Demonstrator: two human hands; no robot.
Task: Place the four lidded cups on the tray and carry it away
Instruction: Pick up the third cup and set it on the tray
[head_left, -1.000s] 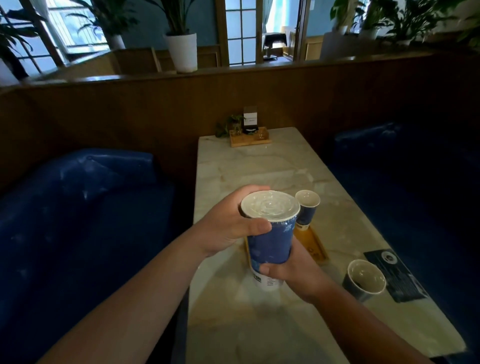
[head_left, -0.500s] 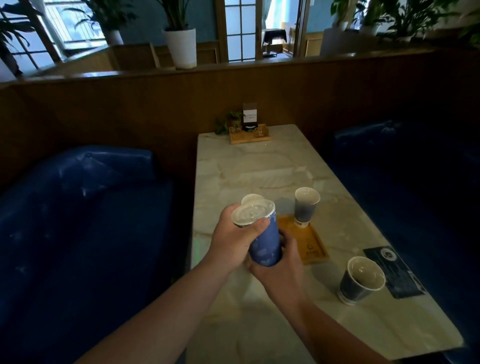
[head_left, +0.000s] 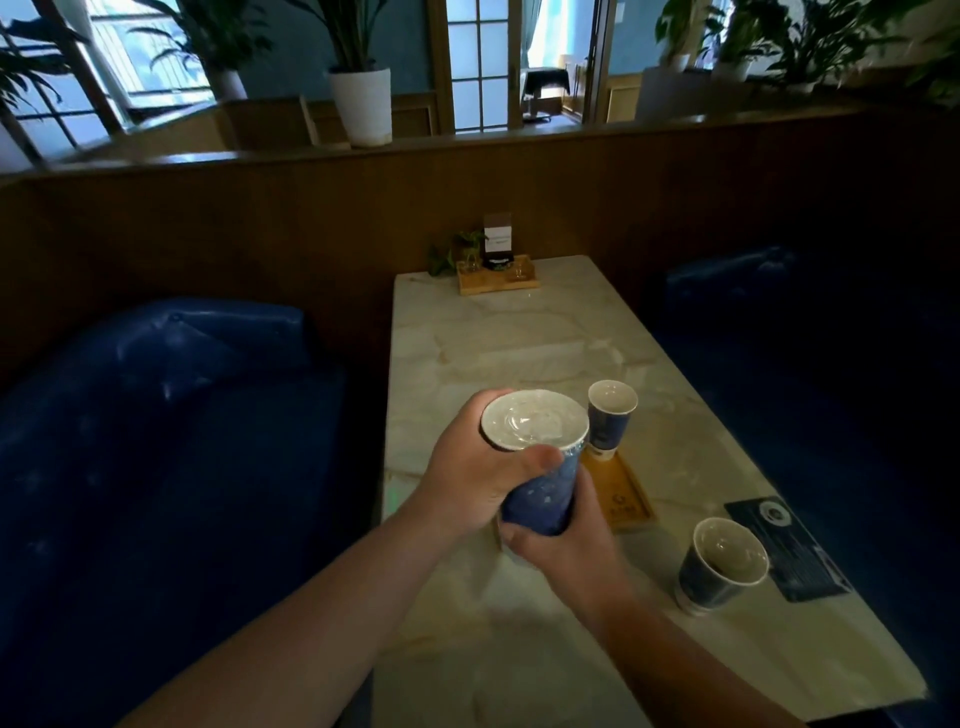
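Held cup: tall blue lidded cup (head_left: 540, 467), lifted above the table's (head_left: 519, 338) near left edge, tilted — lid toward the viewer.
Left hand (head_left: 467, 478): fingers wrapped below the lid.
Right hand (head_left: 561, 540): curled round its base.
Tray (head_left: 626, 499): wooden, just right of the cup — right hand nearer.

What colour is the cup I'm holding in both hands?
Dark blue with a clear plastic lid, seen in the head view: cup.
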